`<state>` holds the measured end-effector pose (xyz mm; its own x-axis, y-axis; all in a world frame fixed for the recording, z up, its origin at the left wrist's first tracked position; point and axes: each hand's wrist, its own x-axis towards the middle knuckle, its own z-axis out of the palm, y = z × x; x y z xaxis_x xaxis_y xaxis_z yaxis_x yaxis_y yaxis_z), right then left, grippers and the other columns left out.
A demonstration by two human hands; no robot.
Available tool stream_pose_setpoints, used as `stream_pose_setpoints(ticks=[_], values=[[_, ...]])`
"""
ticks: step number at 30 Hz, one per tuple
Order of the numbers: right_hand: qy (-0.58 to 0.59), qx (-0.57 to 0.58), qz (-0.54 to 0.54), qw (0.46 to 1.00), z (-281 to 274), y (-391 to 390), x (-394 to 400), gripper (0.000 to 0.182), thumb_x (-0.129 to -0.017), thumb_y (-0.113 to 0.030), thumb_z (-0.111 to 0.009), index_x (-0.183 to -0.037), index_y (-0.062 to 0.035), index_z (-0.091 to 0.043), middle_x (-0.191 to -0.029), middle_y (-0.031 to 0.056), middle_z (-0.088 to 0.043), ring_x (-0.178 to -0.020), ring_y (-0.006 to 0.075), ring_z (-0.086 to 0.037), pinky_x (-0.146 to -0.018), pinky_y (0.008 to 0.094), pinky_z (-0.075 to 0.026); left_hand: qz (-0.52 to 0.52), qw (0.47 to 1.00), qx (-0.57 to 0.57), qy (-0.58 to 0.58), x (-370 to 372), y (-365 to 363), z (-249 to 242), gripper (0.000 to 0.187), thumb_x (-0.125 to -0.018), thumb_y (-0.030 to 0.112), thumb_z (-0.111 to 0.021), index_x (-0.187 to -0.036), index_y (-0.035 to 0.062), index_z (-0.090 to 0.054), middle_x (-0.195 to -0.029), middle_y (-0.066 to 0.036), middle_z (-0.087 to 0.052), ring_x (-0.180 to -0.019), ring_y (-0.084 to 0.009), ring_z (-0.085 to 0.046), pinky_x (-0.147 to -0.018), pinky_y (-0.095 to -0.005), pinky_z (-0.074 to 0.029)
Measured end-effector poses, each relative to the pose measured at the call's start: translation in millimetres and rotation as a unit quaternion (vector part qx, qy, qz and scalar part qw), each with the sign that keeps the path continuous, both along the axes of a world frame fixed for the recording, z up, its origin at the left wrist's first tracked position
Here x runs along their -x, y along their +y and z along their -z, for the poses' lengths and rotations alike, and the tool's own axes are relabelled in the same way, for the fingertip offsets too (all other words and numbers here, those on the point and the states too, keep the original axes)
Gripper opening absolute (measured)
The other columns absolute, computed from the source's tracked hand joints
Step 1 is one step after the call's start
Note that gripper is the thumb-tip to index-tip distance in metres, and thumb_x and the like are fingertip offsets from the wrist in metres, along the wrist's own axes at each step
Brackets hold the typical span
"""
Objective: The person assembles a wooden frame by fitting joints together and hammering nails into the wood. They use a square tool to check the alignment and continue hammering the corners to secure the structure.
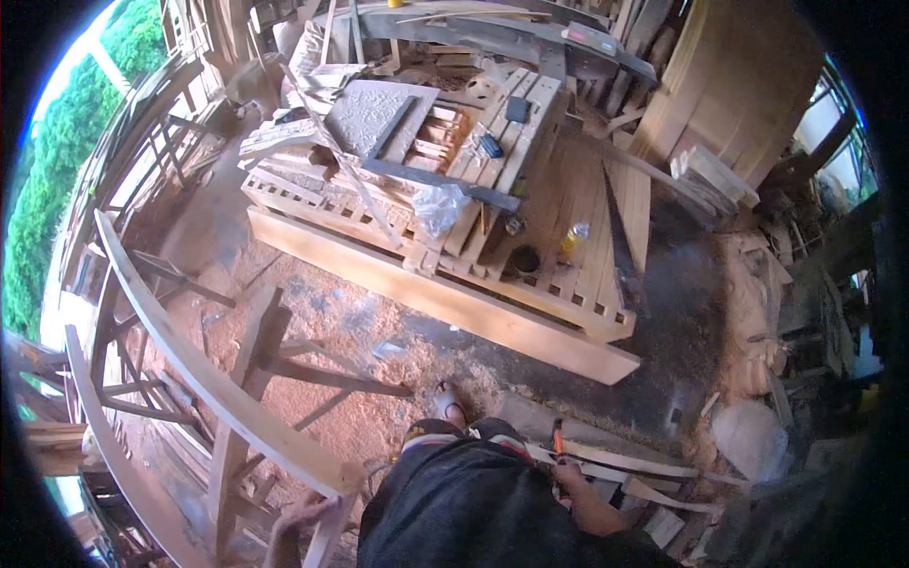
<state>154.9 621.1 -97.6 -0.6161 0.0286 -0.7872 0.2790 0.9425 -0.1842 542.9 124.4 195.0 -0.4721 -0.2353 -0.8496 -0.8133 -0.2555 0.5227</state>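
Orange tool (pixel 559 437): long axis fore-aft, pointing forward from right hand (pixel 569 476), fist closed; left hand (pixel 299 514) beside curved beam (pixel 222 402), grip unclear.

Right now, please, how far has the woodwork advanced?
Square notches already line the slatted platform's edge. In hand: an orange tool in the right hand; the left hand is near the curved beam's end. Probably left: joining that beam, which shows no notches, and sweeping the shavings off the floor.
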Motion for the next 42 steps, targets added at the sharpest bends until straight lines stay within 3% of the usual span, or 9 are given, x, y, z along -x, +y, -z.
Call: stream_pose_setpoints(ticks=[6, 10, 12, 17, 28, 31, 36, 37, 42], values=[[-0.007, 0.110, 0.094, 0.989, -27.1, -55.4, 23.8, 0.039, -0.073, -0.036, -0.077, -0.087, -0.0001, -0.067, -0.077, 0.0090, -0.064, -0.074, 0.0257, -0.063, -0.063, 0.0393, -0.049, -0.049, 0.999, 0.001, 0.002, 19.2, 10.1, -18.7, 0.051, -0.087, 0.035, -0.073, -0.122, -0.0006, -0.060, -0.107, -0.007, -0.065, -0.097, -0.0187, -0.060, -0.085, -0.0357, -0.049], [0.074, 0.008, -0.075, 0.994, -65.3, -146.5, 99.1, 0.031, -0.082, -0.027, -0.071, -0.098, -0.0012, -0.066, -0.081, 0.0171, -0.065, -0.076, 0.0330, -0.065, -0.069, 0.0416, -0.049, -0.143, 0.989, 0.009, 0.041, 38.9, 20.4, -36.2, 0.044, -0.085, 0.030, -0.075, -0.110, -0.0038, -0.064, -0.104, -0.012, -0.069, -0.097, -0.0216, -0.063, -0.082, -0.0359, -0.049], [0.293, 0.204, -0.046, 0.933, -31.4, -177.9, 144.2, 0.032, -0.080, -0.028, -0.071, -0.089, 0.0016, -0.063, -0.081, 0.0231, -0.066, -0.078, 0.0385, -0.066, -0.068, 0.0498, -0.048, -0.145, 0.989, 0.020, -0.010, 20.1, 23.6, -26.8, 0.044, -0.083, 0.023, -0.077, -0.117, -0.0014, -0.063, -0.103, -0.007, -0.070, -0.097, -0.0162, -0.064, -0.083, -0.0332, -0.051], [0.338, 0.220, -0.175, 0.898, -142.4, -361.2, 307.2, 0.028, -0.083, -0.023, -0.067, -0.100, -0.0020, -0.060, -0.082, 0.0247, -0.064, -0.076, 0.0411, -0.065, -0.067, 0.0504, -0.048, -0.239, 0.968, 0.069, -0.028, 52.4, 34.0, -58.6, 0.040, -0.086, 0.025, -0.075, -0.114, -0.0017, -0.065, -0.101, -0.010, -0.072, -0.094, -0.0175, -0.066, -0.081, -0.0337, -0.051], [0.405, 0.256, -0.384, 0.790, -64.2, -604.2, 571.1, 0.027, -0.080, -0.009, -0.068, -0.103, -0.0016, -0.057, -0.094, 0.0249, -0.063, -0.095, 0.0445, -0.060, -0.082, 0.0522, -0.046, -0.289, 0.749, 0.504, -0.318, 151.4, 84.7, -26.3, 0.038, -0.082, 0.021, -0.070, -0.111, -0.0029, -0.063, -0.090, -0.021, -0.070, -0.085, -0.0397, -0.067, -0.078, -0.0467, -0.050], [0.303, 0.197, -0.345, 0.866, -108.3, -613.4, 567.4, 0.031, -0.087, -0.017, -0.063, -0.117, -0.0094, -0.061, -0.112, 0.0204, -0.065, -0.106, 0.0400, -0.060, -0.090, 0.0460, -0.046, -0.320, 0.772, 0.458, -0.302, 194.2, 50.6, -58.1, 0.042, -0.083, 0.034, -0.069, -0.108, 0.0007, -0.067, -0.096, -0.018, -0.071, -0.090, -0.0329, -0.069, -0.079, -0.0436, -0.052], [0.200, 0.257, -0.376, 0.867, 58.1, -600.8, 661.7, 0.045, -0.091, -0.040, -0.064, -0.122, -0.0085, -0.061, -0.118, 0.0174, -0.066, -0.115, 0.0340, -0.060, -0.095, 0.0444, -0.047, -0.253, 0.720, 0.463, -0.450, 175.2, 61.4, -43.7, 0.052, -0.077, 0.056, -0.066, -0.101, 0.0100, -0.070, -0.098, -0.018, -0.067, -0.098, -0.0367, -0.062, -0.083, -0.0466, -0.048], [0.312, 0.082, -0.416, 0.850, 46.4, -614.0, 651.1, 0.048, -0.089, -0.043, -0.064, -0.122, -0.0084, -0.061, -0.114, 0.0178, -0.067, -0.107, 0.0372, -0.063, -0.090, 0.0483, -0.048, -0.217, 0.736, 0.398, -0.503, 166.6, 66.7, -34.0, 0.049, -0.078, 0.055, -0.065, -0.099, 0.0109, -0.071, -0.099, -0.018, -0.068, -0.101, -0.0367, -0.061, -0.087, -0.0473, -0.047], [0.423, 0.036, -0.492, 0.760, 95.6, -638.5, 659.0, 0.041, -0.087, -0.039, -0.061, -0.104, -0.0021, -0.066, -0.099, 0.0193, -0.069, -0.097, 0.0394, -0.064, -0.083, 0.0510, -0.050, -0.306, 0.657, 0.484, -0.489, 178.1, 72.3, -31.1, 0.052, -0.075, 0.048, -0.071, -0.107, 0.0074, -0.068, -0.104, -0.016, -0.068, -0.110, -0.0373, -0.058, -0.101, -0.0478, -0.039]])
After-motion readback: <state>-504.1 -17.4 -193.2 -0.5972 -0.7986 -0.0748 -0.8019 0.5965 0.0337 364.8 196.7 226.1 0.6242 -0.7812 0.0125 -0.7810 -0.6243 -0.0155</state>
